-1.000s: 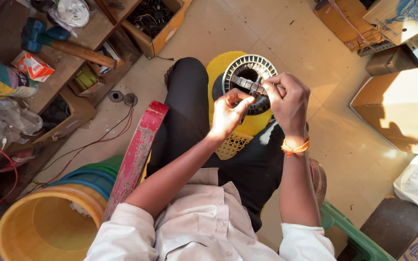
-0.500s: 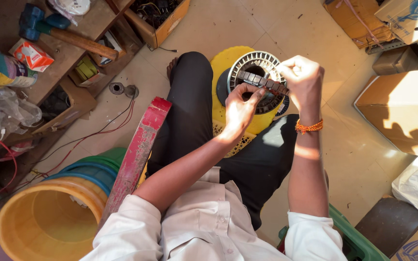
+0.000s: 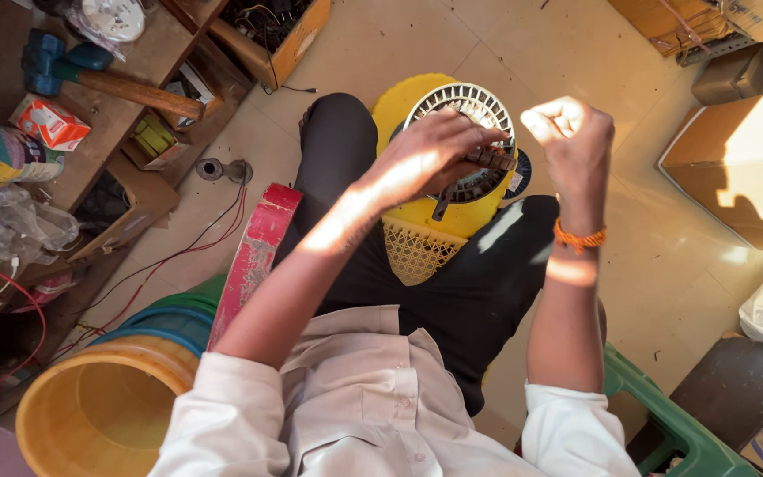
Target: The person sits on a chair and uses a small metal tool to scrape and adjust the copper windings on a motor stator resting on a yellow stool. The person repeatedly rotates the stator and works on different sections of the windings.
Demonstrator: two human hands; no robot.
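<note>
While the round white fan grille (image 3: 470, 119) rests on the yellow fan body (image 3: 417, 199) on the lap, upper middle, the left hand (image 3: 430, 155) presses curled fingers on it to steady it; the right hand (image 3: 571, 132) is a closed fist just beside.

My left hand (image 3: 430, 155) reaches forward, fingers curled downward; my right hand (image 3: 571, 132) is raised in a closed fist.

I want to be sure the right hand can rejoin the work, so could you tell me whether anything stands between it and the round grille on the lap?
Nothing visible does. The right hand is a raised fist just right of the round grille; only open air separates them. The left hand already rests on the grille's dark centre part.
</note>
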